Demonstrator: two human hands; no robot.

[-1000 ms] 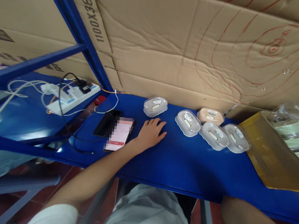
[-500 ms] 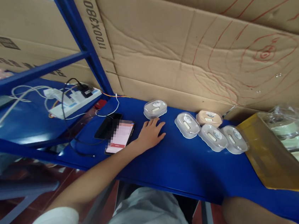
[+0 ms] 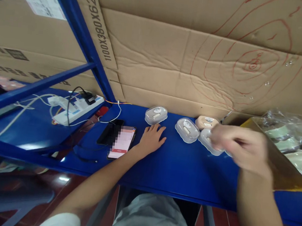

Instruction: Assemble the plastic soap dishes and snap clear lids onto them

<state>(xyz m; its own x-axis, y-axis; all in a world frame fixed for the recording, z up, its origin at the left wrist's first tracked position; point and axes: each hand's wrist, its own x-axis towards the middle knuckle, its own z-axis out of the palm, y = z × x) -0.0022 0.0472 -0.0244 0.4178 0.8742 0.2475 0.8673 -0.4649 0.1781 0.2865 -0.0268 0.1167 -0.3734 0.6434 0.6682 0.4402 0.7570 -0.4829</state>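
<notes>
My left hand (image 3: 151,140) lies flat on the blue table (image 3: 161,171), fingers spread and holding nothing. Just beyond its fingertips is a grey oval box with a clear lid (image 3: 156,115), shaped like a soap box. My right hand (image 3: 240,145) is raised over the table's right part, its curled fingers smeared by motion, so I cannot tell whether it holds anything. Behind and beside it are more such boxes: a grey one (image 3: 187,130), a peach one (image 3: 206,122) and another grey one (image 3: 209,142) partly covered by the hand. One further box is mostly hidden.
A phone with a lit screen (image 3: 122,142) and a dark phone (image 3: 108,132) lie left of my left hand. A power strip (image 3: 78,110) with cables sits farther left. At right stands a yellow-edged carton (image 3: 294,185) of bagged pale green items. Cardboard (image 3: 156,63) walls the back.
My right hand has come up from the lower right edge to above the right-hand boxes. My left hand stays where it was. The view has tilted slightly.
</notes>
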